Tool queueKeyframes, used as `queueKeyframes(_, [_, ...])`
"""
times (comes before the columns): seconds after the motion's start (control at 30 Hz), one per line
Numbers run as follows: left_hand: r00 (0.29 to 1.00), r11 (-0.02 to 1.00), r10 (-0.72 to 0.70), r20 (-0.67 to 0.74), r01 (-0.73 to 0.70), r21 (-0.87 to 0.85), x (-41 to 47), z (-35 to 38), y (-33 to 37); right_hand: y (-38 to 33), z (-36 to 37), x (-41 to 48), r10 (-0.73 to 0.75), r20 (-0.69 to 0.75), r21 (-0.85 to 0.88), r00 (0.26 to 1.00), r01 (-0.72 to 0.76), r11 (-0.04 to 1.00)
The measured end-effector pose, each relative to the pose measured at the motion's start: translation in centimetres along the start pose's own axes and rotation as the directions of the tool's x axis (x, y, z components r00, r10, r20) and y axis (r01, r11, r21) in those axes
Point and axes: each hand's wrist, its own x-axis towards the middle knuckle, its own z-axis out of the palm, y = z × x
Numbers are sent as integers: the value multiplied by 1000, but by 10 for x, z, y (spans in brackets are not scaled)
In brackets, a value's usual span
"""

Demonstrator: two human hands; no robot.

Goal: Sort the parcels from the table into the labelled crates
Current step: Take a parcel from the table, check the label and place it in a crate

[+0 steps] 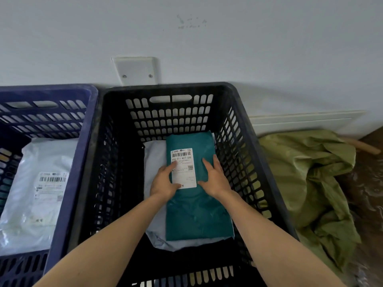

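Location: two slotted plastic crates stand side by side, close against a pale wall [269, 48]. What they stand on is out of view.

Black crate [165, 87], centre: holds a pale grey parcel [154, 154] lying flat on the bottom. The teal parcel [196, 214] lies flat on top of it, lengthwise, with its far end touching the crate's far wall. A white shipping label [183, 168] with barcode and QR code faces up on the teal parcel.

Hands: both reach down into the black crate and rest on the teal parcel, apart, one on each side of the label. The left hand [163, 181] lies at the parcel's left edge, with thumb and fingertips overlapping the label. The right hand [215, 179] lies flat to the right of the label, fingers spread and fairly straight. Neither hand appears to curl round the parcel.

Blue crate [41, 89], left, touching the black one: holds a white parcel [37, 210], label up, leaning slightly against the crate's left side.

Room: a white cover plate [135, 70] with two screws is fixed to the wall just behind the crates. Faint scuff marks [191, 21] show higher up. A white skirting board [300, 121] runs along the base of the wall to the right. Crumpled olive-green sacking [310, 183] is heaped just beside the black crate, on a dark brown floor [369, 193].
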Motion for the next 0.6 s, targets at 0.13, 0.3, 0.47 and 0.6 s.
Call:
queueKeyframes(0.13, [994, 990, 101, 50, -106, 95, 1, 9, -3, 2, 1, 5, -29, 42, -77, 999, 32, 997])
queueKeyframes(0.3, [992, 986, 100, 81, -110, 124, 10, 15, -7, 6, 3, 10, -7, 78, -113, 997, 16, 993])
queueKeyframes(0.47, [987, 975, 102, 122, -123, 187, 7, 11, -1, -1, -2, 6, 20, 93, -114, 996, -9, 993])
queueKeyframes(0.6, [980, 964, 128, 150, -159, 213, -7, -1, 17, -13, -11, -10, -2, 77, -104, 997, 10, 995])
